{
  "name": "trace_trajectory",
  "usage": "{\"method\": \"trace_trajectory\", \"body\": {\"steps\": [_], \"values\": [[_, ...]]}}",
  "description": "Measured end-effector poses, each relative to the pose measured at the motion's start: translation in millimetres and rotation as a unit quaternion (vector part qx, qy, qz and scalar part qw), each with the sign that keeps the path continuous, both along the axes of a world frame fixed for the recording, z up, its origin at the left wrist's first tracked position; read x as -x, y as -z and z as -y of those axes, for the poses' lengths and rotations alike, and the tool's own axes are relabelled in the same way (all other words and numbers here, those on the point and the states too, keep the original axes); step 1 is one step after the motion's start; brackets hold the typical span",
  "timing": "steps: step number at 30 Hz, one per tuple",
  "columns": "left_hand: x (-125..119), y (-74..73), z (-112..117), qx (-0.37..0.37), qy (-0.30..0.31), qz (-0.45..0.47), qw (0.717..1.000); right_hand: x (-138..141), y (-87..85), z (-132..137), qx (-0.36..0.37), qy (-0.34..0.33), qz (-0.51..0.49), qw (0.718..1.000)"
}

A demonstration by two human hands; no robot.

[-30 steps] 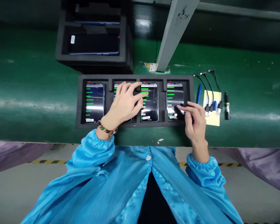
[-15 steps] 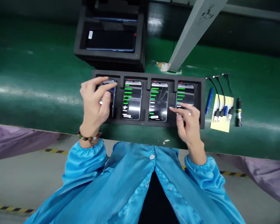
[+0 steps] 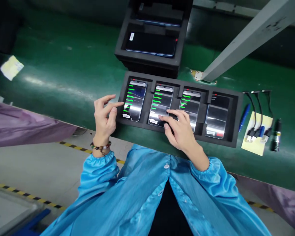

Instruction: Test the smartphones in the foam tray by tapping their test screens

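Several phones lie face up in a row, each in its own slot of a black foam tray (image 3: 175, 80). Green text lines light the leftmost phone (image 3: 134, 101), the second phone (image 3: 161, 101) and the third phone (image 3: 190, 103). The rightmost phone (image 3: 217, 116) shows a mostly dark screen with a small red patch at its lower corner. My left hand (image 3: 105, 116) is open beside the leftmost phone, its index fingertip at that phone's left edge. My right hand (image 3: 180, 129) is open over the second and third phones, fingers over the second one's lower screen; I cannot tell whether they touch it.
Behind the tray stands a stacked black foam box (image 3: 147, 60) holding a dark phone (image 3: 151, 44). A grey metal post (image 3: 238, 42) rises at the back right. Right of the tray are a blue pen (image 3: 244, 118), short cables on a yellow note (image 3: 254, 147), and a black marker (image 3: 277, 135).
My right hand has moved left from the rightmost phone to the second one. My left hand has come off the leftmost phone's screen to its left side. The rightmost screen has lost its green lines.
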State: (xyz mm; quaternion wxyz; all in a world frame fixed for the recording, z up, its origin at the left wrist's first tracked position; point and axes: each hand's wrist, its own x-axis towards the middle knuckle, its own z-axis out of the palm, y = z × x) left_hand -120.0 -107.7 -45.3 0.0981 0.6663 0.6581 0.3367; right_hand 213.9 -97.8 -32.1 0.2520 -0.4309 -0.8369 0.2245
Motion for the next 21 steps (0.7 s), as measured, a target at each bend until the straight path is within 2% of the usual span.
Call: {"method": "trace_trajectory", "body": {"steps": [7,11,21], "values": [[2.9,3.4,-1.3,0.007,0.020,0.000,1.000,0.6,3.0,0.0,0.015,-0.012,0.003,1.000],[9.3,5.7,-1.1,0.011,0.017,-0.011,1.000,0.7,2.4,-2.4,-0.011,0.024,-0.004,1.000],[18.0,8.7,5.7,-0.008,0.026,-0.011,1.000,10.7,7.5,-15.4,0.008,0.092,0.036,0.995]]}}
